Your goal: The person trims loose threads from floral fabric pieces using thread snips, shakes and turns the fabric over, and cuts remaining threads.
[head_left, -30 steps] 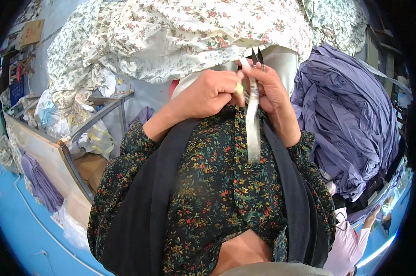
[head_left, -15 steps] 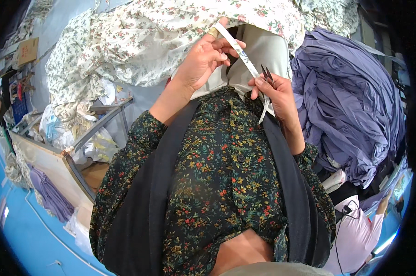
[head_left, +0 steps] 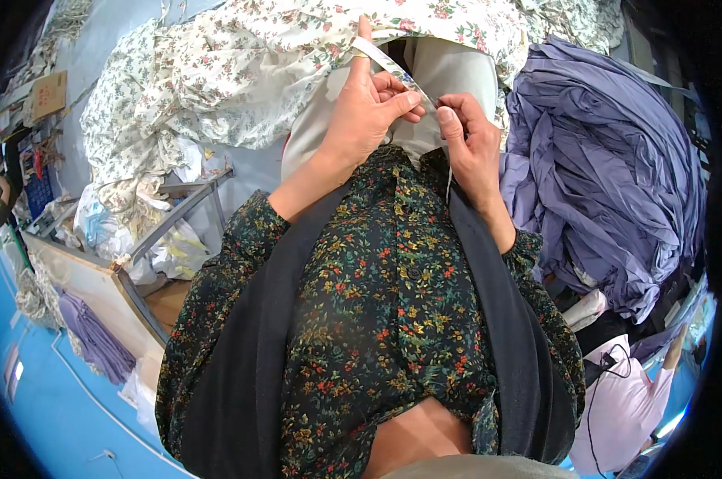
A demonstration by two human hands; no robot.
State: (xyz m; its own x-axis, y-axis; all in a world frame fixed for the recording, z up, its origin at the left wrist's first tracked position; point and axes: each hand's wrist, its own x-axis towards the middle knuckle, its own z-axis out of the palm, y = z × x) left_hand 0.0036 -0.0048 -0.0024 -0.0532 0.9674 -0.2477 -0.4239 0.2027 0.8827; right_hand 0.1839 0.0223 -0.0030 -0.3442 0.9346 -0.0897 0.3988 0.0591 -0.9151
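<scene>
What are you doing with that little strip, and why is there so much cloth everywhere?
A person holds a narrow floral strip between both hands, close to the chest. The left hand pinches it with one finger raised; the right hand grips its lower end. White flowery cloth is heaped behind the hands, and a pile of purple cloth lies to the right.

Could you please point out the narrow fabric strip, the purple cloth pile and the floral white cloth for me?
narrow fabric strip (head_left: 386, 62): head view, on the taut stretch above the left hand.
purple cloth pile (head_left: 608, 168): head view, on the folds at its middle.
floral white cloth (head_left: 241, 64): head view, on the spread upper part.
</scene>
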